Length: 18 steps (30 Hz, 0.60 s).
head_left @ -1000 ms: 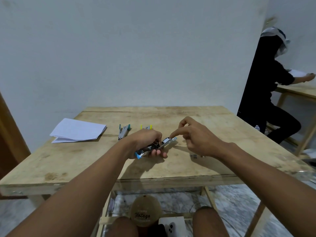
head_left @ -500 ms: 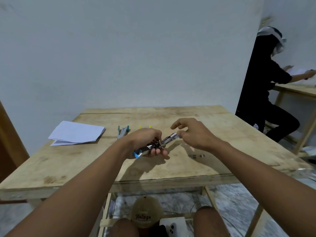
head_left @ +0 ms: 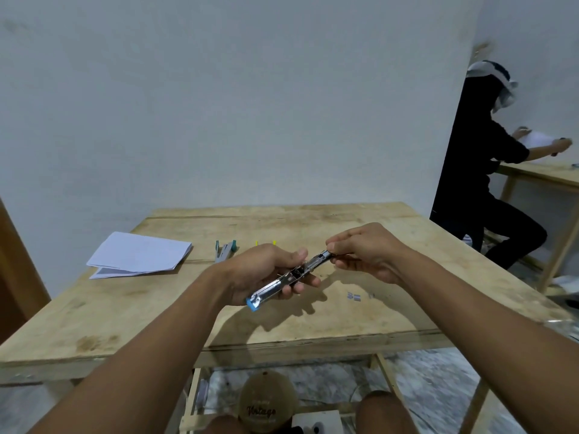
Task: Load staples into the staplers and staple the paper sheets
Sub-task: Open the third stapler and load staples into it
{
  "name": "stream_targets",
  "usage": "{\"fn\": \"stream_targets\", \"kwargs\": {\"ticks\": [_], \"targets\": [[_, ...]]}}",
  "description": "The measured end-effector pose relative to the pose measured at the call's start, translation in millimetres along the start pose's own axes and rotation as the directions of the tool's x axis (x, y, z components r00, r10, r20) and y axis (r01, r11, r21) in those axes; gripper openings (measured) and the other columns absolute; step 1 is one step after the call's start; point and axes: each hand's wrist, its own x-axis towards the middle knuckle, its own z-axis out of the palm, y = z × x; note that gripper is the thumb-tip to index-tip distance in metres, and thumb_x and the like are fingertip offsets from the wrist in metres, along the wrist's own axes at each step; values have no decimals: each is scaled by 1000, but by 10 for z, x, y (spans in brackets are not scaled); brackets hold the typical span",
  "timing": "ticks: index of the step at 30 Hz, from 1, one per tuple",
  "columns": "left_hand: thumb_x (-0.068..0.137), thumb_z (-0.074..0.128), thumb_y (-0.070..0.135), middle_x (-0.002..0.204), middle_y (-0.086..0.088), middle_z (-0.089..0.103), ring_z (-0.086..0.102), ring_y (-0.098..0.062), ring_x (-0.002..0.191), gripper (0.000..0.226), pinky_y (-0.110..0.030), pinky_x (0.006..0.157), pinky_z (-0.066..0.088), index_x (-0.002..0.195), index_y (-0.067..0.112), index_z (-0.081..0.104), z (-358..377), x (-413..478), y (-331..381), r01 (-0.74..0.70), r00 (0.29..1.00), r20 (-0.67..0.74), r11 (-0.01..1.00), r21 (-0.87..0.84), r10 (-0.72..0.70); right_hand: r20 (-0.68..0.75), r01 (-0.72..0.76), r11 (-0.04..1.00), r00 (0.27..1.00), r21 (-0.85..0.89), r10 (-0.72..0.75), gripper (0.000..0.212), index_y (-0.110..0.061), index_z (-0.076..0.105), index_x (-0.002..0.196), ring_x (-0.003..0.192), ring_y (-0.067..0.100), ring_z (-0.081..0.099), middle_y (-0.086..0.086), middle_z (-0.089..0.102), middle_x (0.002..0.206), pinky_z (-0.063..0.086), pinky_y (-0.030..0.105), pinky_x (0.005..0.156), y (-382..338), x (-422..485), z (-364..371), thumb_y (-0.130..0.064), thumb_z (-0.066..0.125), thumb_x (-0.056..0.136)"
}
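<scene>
head view. the left hand [head_left: 266, 270] grips a metal stapler [head_left: 272, 288], swung open, in the air above the wooden table [head_left: 125, 324]. its fingers [head_left: 308, 281] are curled under the body and the thumb lies on top. the right hand [head_left: 366, 252] pinches the far tip of the same stapler between thumb and forefinger, with the other fingers curled in. the stapler runs tilted, its blue end toward the heel of the left hand and its metal tip at the right fingertips.

just beyond the left knuckles a teal stapler [head_left: 225, 250] lies on the table. beside it only two tips of a yellow item [head_left: 265, 243] show, and the left hand hides the rest. further out on the left, well apart from the fingers, lies a stack of paper sheets [head_left: 141, 255]. on the table below the right hand lie short staple strips [head_left: 354, 296], near but untouched.

far to the right a person in black [head_left: 470, 183] sits at a second table [head_left: 539, 177], hands on a white sheet. a brown cap [head_left: 266, 402] rests between the knees.
</scene>
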Motion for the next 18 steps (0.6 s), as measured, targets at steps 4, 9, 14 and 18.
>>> {"fn": "stream_targets", "kwargs": {"ticks": [4,9,14,18], "targets": [[91,56,30,112,-25,68,59,-13,67,39,-18,52,51,109,-4,62,6,-11,-32,-58,998,21,998,7,58,-5,2,1000,1000,21,-2,10,8,69,92,65,22,63,19,67,80,57,25,62,-15,-6,-30,9,67,82],[86,54,51,72,-6,68,57,-10,56,63,-17,49,48,106,-8,64,124,38,-52,-104,979,-138,954,282,147,6,16,999,1000,52,-16,14,11,68,95,63,21,63,20,67,81,58,24,60,6,-29,-25,9,67,81],[96,49,40,79,-14,70,63,-14,58,45,-19,49,48,110,0,64,187,13,-91,-225,947,-152,921,318,284,-19,21,997,1000,77,-20,9,9,69,91,61,21,61,18,66,76,57,23,60,-9,-47,-47,8,67,82],[98,53,15,93,-23,67,71,-27,71,19,-26,58,59,108,1,62,199,1,-115,-318,915,-178,919,233,362,-32,19,998,999,66,-17,9,9,69,91,60,20,61,17,66,75,57,23,58,-24,-39,-60,9,67,82]]}}
